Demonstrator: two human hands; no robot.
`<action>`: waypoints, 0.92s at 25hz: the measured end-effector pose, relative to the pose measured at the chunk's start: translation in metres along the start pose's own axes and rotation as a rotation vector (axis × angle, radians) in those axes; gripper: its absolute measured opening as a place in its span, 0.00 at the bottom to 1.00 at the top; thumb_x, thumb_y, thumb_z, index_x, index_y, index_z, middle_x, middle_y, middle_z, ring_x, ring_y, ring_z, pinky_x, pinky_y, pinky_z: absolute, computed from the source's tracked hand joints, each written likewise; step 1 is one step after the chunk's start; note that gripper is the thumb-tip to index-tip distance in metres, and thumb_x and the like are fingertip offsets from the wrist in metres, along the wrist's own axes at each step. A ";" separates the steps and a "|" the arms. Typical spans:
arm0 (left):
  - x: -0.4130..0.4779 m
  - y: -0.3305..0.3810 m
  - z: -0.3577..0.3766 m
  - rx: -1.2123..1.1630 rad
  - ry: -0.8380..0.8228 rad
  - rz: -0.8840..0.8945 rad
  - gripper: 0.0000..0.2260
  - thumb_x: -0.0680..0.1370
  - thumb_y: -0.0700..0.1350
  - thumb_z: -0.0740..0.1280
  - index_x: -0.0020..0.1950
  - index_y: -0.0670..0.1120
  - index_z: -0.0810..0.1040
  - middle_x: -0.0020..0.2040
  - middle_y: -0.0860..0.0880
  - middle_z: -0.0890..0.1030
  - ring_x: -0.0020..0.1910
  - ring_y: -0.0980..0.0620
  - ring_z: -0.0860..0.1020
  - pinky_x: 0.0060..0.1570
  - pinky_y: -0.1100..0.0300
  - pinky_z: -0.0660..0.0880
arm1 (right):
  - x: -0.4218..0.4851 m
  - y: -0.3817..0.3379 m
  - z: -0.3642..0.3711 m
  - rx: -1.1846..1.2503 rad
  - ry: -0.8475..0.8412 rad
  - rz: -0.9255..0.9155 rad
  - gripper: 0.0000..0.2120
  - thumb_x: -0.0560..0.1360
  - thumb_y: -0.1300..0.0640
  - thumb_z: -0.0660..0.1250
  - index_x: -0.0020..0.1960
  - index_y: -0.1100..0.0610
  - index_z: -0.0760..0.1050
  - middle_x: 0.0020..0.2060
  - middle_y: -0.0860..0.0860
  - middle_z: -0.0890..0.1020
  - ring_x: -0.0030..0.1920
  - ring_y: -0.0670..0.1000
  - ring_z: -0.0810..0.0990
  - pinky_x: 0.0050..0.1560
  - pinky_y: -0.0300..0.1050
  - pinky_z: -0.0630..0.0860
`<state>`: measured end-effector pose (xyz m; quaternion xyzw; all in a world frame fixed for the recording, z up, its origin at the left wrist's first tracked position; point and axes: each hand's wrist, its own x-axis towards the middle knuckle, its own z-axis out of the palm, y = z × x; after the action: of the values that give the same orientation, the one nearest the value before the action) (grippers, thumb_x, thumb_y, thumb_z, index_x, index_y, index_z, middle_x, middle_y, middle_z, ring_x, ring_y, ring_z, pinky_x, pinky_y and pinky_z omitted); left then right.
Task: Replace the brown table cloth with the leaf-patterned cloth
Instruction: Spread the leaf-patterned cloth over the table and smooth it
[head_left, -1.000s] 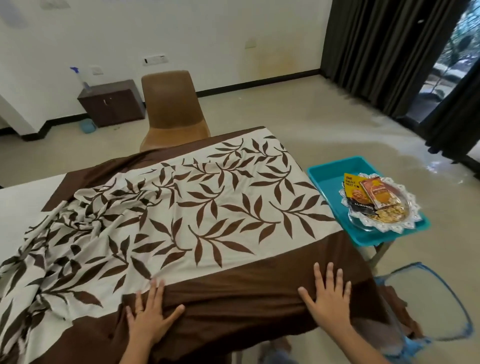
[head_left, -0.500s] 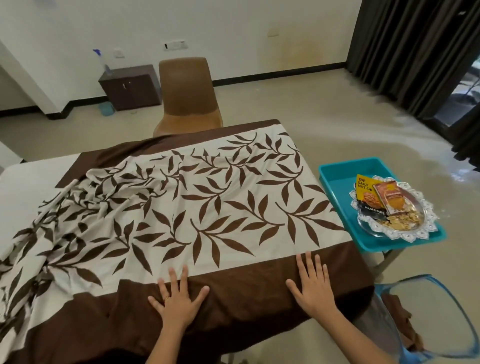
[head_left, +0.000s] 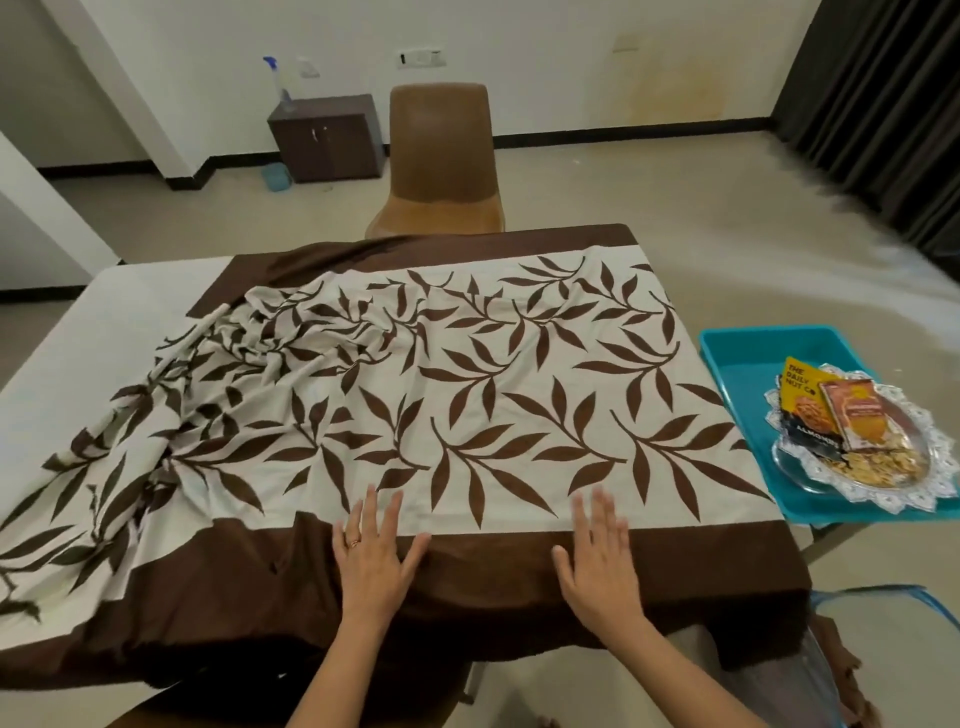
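The leaf-patterned cloth (head_left: 467, 395), cream with brown leaves and a dark brown border, covers the right part of the white table (head_left: 119, 312). Its right half lies flat; its left half is bunched into wrinkles. My left hand (head_left: 371, 556) lies flat on the near border with fingers spread, fingertips reaching the cream field. My right hand (head_left: 597, 556) presses flat on the same border a little to the right. A brown cloth (head_left: 836, 660) hangs crumpled over the blue chair at the lower right.
A teal tray (head_left: 753, 353) on a stand sits right of the table, carrying a clear dish (head_left: 800, 467) with snack packets. A brown chair (head_left: 441, 161) stands behind the table. A clear blue chair (head_left: 883, 603) is at the lower right. A dark cabinet (head_left: 327, 137) stands by the wall.
Both hands have slid forward and leftward along the near border, fingers still flat. The view has shifted left and the cloth's near right part looks smoother.
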<state>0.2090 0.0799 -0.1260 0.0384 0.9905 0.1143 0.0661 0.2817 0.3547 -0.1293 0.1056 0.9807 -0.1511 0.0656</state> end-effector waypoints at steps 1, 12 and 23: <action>0.004 -0.006 0.000 0.002 -0.007 0.010 0.37 0.74 0.72 0.44 0.77 0.54 0.58 0.78 0.44 0.56 0.76 0.39 0.56 0.72 0.37 0.48 | 0.011 -0.020 0.000 0.033 -0.003 -0.084 0.34 0.78 0.40 0.44 0.78 0.52 0.37 0.76 0.54 0.35 0.76 0.53 0.33 0.76 0.52 0.38; 0.002 -0.116 -0.030 -0.397 -0.279 0.126 0.30 0.78 0.65 0.55 0.76 0.52 0.61 0.77 0.51 0.59 0.76 0.50 0.56 0.75 0.56 0.52 | 0.023 -0.094 0.050 -0.101 -0.055 -0.163 0.36 0.73 0.29 0.33 0.77 0.43 0.40 0.78 0.48 0.43 0.77 0.50 0.38 0.75 0.53 0.36; -0.016 -0.323 -0.047 -0.022 -0.141 -0.138 0.42 0.67 0.75 0.40 0.78 0.58 0.43 0.79 0.51 0.39 0.77 0.45 0.37 0.72 0.43 0.36 | 0.002 -0.295 0.123 -0.067 -0.044 -0.272 0.33 0.77 0.34 0.36 0.78 0.46 0.41 0.77 0.49 0.41 0.77 0.50 0.37 0.74 0.52 0.35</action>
<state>0.1986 -0.2454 -0.1534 -0.0228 0.9824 0.1173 0.1436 0.2242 0.0419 -0.1627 -0.0339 0.9887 -0.1282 0.0693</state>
